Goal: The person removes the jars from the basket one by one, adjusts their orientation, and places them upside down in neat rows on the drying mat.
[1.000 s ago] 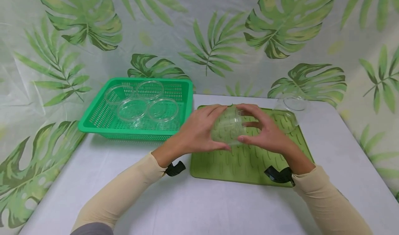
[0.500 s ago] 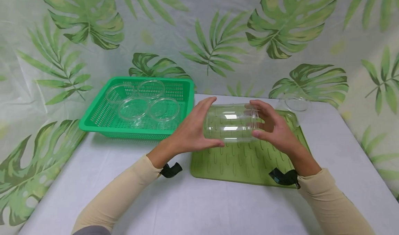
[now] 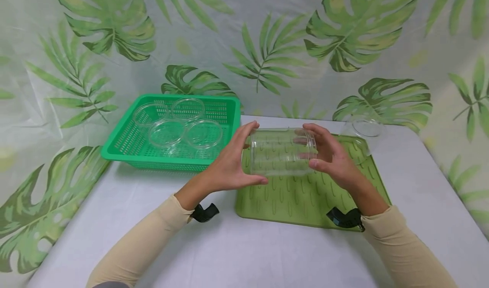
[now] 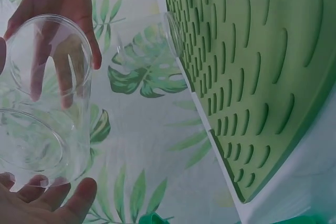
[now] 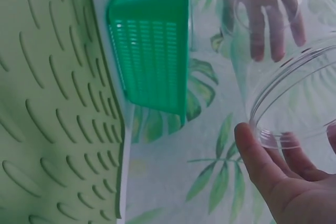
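Note:
In the head view a clear jar is held sideways above the green ridged mat. My left hand grips its left end, thumb in front and fingers behind. Around the ringed rim at the other end, my right hand curls its fingers and thumb. The left wrist view shows the jar wall between both hands. Up close, the rim sits against the right fingertips in the right wrist view. A second clear jar stands at the mat's back right corner.
A green slotted basket stands at the back left, holding several clear jars. White cloth covers the table. Leaf-patterned sheeting hangs behind it.
The jar has turned from an angled pose to lie side-on across the view. My hands have spread further apart with it. Over the last half second it has shifted only slightly.

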A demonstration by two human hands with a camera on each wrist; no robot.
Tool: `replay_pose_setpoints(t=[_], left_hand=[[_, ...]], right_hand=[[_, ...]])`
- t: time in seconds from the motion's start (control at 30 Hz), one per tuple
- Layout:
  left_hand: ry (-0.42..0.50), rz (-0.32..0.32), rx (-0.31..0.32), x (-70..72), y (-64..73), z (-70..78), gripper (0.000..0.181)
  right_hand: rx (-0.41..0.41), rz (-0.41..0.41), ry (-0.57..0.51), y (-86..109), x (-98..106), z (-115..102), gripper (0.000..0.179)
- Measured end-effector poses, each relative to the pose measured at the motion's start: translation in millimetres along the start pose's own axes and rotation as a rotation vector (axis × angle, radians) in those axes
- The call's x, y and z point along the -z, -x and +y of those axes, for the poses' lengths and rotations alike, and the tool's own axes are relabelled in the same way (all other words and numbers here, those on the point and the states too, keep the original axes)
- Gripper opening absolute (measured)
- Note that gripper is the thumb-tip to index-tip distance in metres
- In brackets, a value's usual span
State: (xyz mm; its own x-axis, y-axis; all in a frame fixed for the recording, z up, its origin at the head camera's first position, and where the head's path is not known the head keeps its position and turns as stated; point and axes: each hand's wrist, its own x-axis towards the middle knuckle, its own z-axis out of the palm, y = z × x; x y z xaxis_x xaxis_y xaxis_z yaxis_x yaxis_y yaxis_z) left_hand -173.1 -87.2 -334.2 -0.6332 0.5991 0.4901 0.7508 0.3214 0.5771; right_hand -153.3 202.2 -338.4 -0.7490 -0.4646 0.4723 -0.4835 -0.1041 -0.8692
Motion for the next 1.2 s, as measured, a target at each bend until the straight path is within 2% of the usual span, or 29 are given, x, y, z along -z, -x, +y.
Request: replay_pose_setpoints(t=[0.47, 0.6, 0.87, 1.03, 1.2], left_hand=[[-0.005, 0.03, -0.08, 5.4, -0.1, 2.7, 0.117], [-0.008, 0.036, -0.11, 8.3, -1.9, 3.0, 0.115], [-0.004, 0.05, -0.146, 17.1, -7.5, 10.6, 0.11], [-0.021, 0.083, -0.163, 20.4, -12.6, 19.4, 0.107], [-0.034, 0.082, -0.132, 22.1, -16.0, 27.3, 0.108]], right_hand=[[-0.019, -0.084, -0.024, 1.1, 2.0, 0.3, 0.079], [-0.026, -0.098, 0.037, 2.6, 3.5, 1.2, 0.085], [-0.075, -0.142, 0.27, 4.2, -0.7, 1.1, 0.105], [-0.056, -0.123, 0.282, 5.7, -7.2, 9.2, 0.106], [-0.114, -0.08, 0.302, 9.4, -17.2, 19.1, 0.107]])
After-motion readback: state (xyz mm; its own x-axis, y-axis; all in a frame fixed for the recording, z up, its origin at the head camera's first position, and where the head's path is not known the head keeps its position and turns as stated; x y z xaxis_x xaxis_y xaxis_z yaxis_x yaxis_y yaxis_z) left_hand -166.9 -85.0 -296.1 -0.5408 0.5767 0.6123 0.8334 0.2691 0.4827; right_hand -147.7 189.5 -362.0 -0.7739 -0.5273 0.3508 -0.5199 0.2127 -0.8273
